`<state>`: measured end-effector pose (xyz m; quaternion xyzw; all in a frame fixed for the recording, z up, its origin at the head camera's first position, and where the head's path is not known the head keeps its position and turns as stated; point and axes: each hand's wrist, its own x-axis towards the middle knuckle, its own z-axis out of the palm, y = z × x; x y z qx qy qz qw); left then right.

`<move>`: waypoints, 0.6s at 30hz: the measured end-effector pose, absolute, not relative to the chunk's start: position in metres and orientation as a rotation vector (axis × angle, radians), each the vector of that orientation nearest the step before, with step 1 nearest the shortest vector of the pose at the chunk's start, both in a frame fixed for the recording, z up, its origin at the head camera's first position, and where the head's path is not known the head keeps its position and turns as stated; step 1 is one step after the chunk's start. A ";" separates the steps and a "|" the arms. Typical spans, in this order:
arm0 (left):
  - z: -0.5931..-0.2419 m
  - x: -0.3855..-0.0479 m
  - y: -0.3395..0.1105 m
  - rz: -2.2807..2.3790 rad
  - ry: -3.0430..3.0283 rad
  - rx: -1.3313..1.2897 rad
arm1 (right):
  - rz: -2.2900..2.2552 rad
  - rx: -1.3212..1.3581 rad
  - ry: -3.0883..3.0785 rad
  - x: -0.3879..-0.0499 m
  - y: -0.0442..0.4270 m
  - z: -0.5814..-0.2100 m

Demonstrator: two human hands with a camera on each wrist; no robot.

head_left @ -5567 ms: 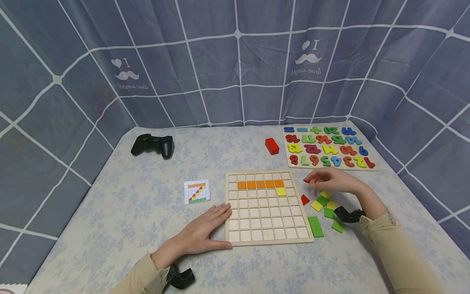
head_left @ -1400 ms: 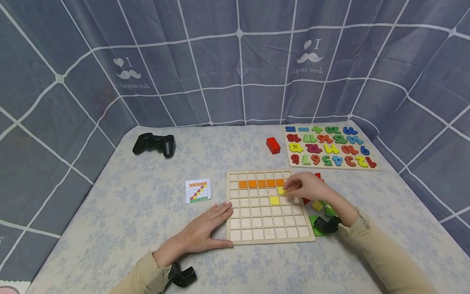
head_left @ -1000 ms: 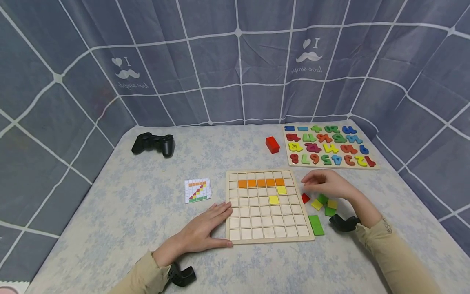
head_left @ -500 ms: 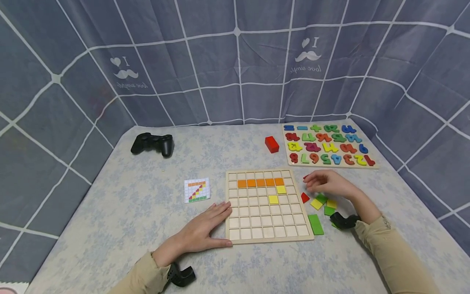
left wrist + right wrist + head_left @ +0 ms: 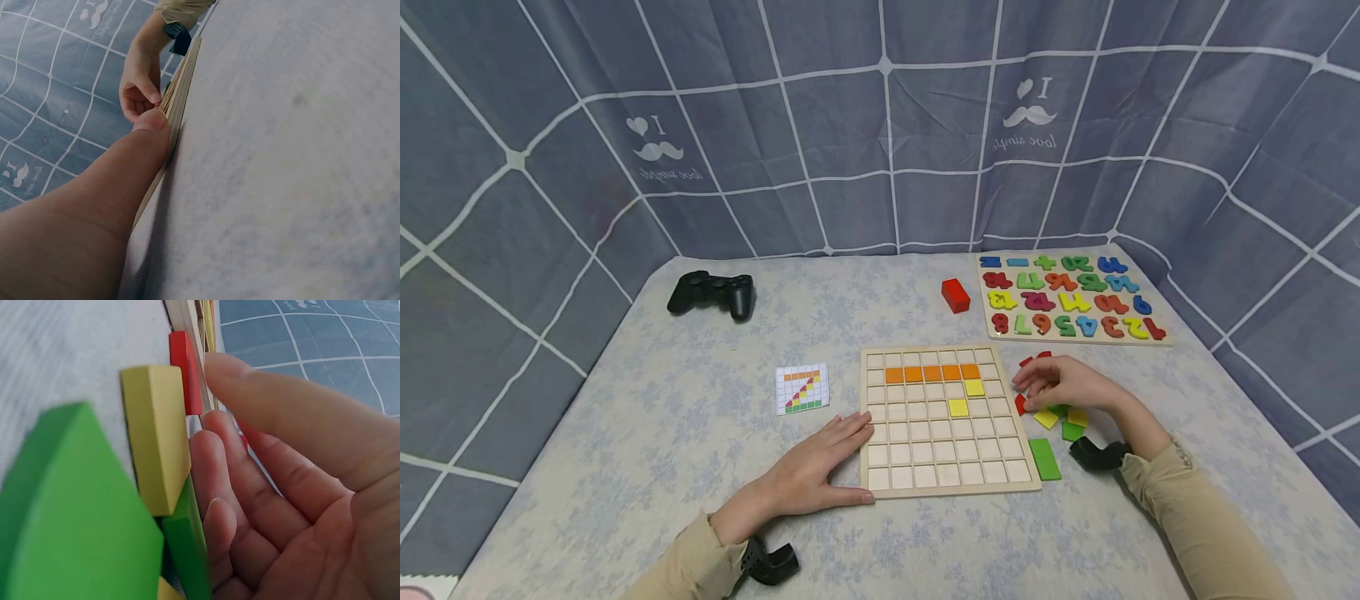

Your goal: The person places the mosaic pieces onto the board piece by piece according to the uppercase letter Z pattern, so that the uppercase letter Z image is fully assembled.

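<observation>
My left hand (image 5: 812,471) lies with straight fingers along the left edge of a wooden grid board (image 5: 925,454), the thumb at its near corner. A row of orange square tiles (image 5: 932,373) and two yellow tiles (image 5: 958,407) sit in the board's cells. Right of the board, my right hand (image 5: 1067,385) hovers loosely bent over loose tiles, with no piece visible in its grasp. Close to its fingertips is a red piece (image 5: 186,375) beside the board edge. A yellow tile (image 5: 156,437) and green tiles (image 5: 69,506) lie near the palm. More red pieces (image 5: 1043,355) show behind the hand.
A pattern card (image 5: 802,388) lies left of the board. Beyond it is a black game controller (image 5: 711,294). A red block (image 5: 956,295) and a number puzzle board (image 5: 1078,297) stand at the back right. A green piece (image 5: 1045,459) touches the board's right side.
One more yellow tile has come onto the board since the oldest frame. My right hand went to the board and back, then shifted slightly nearer, uncovering red pieces. My left hand stays put.
</observation>
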<state>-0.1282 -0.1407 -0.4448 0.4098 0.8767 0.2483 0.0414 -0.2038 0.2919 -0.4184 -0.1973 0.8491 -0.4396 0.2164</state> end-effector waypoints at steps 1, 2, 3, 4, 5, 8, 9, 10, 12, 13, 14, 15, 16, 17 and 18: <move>-0.445 -0.128 -0.141 0.758 2.685 1.256 | -1.206 -0.543 2.364 -0.204 0.292 -0.419; -0.445 -0.128 -0.141 0.758 2.685 1.257 | -1.194 -0.542 2.375 -0.204 0.291 -0.419; -0.444 -0.128 -0.141 0.760 2.684 1.256 | -1.182 -0.540 2.384 -0.204 0.291 -0.419; -0.444 -0.128 -0.141 0.761 2.683 1.256 | -1.171 -0.537 2.393 -0.204 0.291 -0.419; -0.444 -0.128 -0.141 0.763 2.683 1.255 | -1.159 -0.533 2.404 -0.203 0.291 -0.419; -0.444 -0.128 -0.141 0.765 2.684 1.256 | -1.141 -0.521 2.421 -0.203 0.289 -0.418; -0.444 -0.128 -0.141 0.766 2.684 1.257 | -1.136 -0.516 2.426 -0.203 0.289 -0.417; -0.444 -0.128 -0.141 0.767 2.684 1.258 | -1.134 -0.513 2.430 -0.202 0.288 -0.417; -0.444 -0.128 -0.141 0.766 2.684 1.258 | -1.127 -0.514 2.435 -0.202 0.288 -0.417; -0.444 -0.128 -0.141 0.765 2.684 1.257 | -1.125 -0.516 2.435 -0.202 0.288 -0.417; -0.445 -0.128 -0.141 0.766 2.682 1.254 | -1.120 -0.519 2.435 -0.201 0.288 -0.417; -0.445 -0.128 -0.141 0.766 2.682 1.251 | -1.115 -0.524 2.434 -0.201 0.288 -0.417; -0.445 -0.128 -0.141 0.765 2.681 1.247 | -1.108 -0.529 2.432 -0.201 0.288 -0.416; -0.445 -0.128 -0.141 0.765 2.681 1.243 | -1.104 -0.541 2.426 -0.201 0.288 -0.416; -0.445 -0.128 -0.141 0.764 2.680 1.239 | -1.096 -0.540 2.419 -0.201 0.288 -0.415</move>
